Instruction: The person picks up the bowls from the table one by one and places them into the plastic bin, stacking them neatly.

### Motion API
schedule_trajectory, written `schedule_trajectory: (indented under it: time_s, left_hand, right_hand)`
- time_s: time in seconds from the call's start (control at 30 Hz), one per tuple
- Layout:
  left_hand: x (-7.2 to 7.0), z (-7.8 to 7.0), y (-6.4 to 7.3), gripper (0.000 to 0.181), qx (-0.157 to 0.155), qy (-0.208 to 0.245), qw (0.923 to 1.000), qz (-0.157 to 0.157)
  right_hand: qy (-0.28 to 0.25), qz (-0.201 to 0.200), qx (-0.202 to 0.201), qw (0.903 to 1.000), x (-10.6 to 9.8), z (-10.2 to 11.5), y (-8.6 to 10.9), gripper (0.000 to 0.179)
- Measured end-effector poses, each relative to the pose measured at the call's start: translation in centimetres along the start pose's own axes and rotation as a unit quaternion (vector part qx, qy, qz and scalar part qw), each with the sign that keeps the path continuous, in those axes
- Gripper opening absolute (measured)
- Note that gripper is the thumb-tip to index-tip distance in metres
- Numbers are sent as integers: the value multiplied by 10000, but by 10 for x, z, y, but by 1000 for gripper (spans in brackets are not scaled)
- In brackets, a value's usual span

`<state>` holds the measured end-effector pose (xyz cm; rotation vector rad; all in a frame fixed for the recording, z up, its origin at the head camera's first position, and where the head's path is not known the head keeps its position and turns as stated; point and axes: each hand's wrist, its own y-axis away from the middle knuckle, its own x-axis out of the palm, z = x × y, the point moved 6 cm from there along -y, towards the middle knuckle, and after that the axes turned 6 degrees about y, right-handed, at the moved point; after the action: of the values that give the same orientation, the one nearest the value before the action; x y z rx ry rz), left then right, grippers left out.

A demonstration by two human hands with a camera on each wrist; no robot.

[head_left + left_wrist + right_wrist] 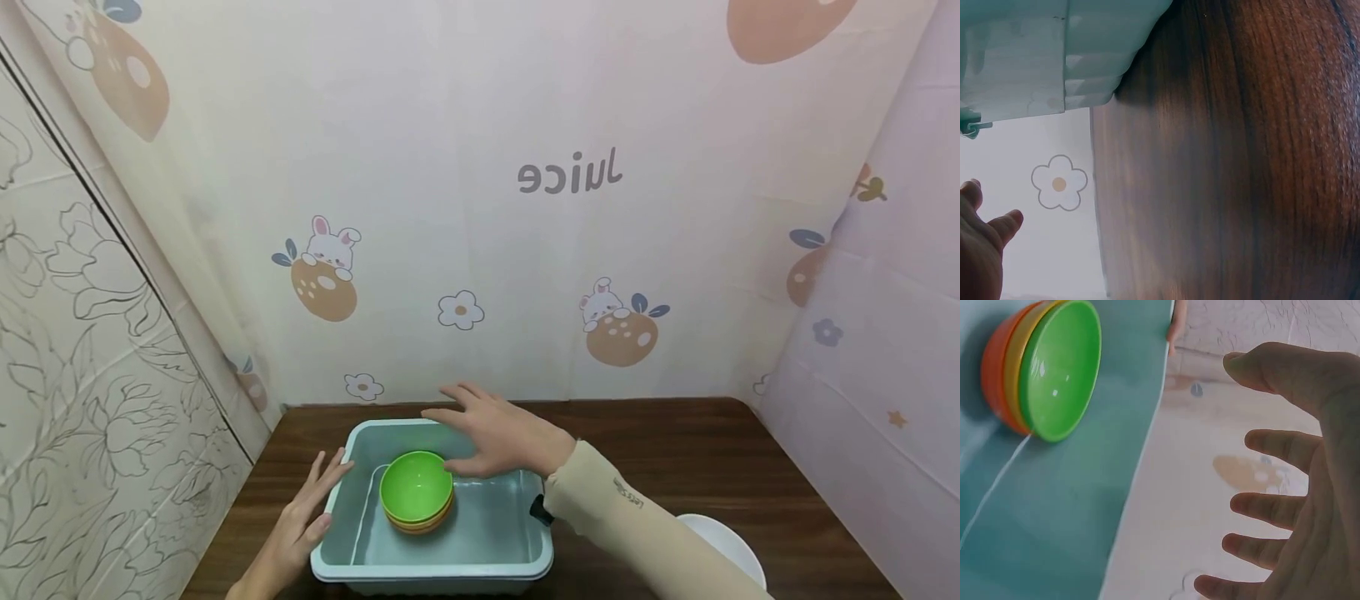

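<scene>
A stack of bowls sits inside a pale teal plastic basin (495, 533), left of its middle. The green bowl (415, 487) is on top; below it are a yellow bowl (1015, 369) and an orange bowl (996, 369), clearest in the right wrist view. My right hand (498, 433) hovers over the basin to the right of the stack, fingers spread, holding nothing. At the basin's left side is my left hand (296, 525), its fingers extended near the rim; whether they touch it I cannot tell.
The basin stands on a dark wood-grain table (622, 454). A white round object (723, 546) lies at the right, partly hidden by the right sleeve. Printed cloth (465, 233) hangs behind the table and along both sides.
</scene>
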<state>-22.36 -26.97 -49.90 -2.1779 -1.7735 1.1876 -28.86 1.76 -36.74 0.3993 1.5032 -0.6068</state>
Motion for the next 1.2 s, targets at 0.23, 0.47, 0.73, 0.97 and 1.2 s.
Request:
schedule_trajectory:
  time_s: [0.23,0.47,0.73,0.97,1.2]
  left_hand:
    - [0,1,0,57,-14,22,10000,-21]
    - [0,1,1,58,17,81,10000,-46]
    - [0,-4,-1,57,148,80,9998,-52]
    - [1,-3,-1,57,138,32,9999,-83]
    - [1,-5,-1,57,316,-157,9992,-176]
  right_hand:
    - [-54,-252,219,9994,-1,-25,28,70]
    - [-10,-499,411,9979,0,-47,55,70]
    - [-54,-815,781,9936,-4,-64,87,72]
    - [-146,-1070,1083,9882,-4,-76,115,72]
    - [27,-1343,1152,9842,2,-85,144,72]
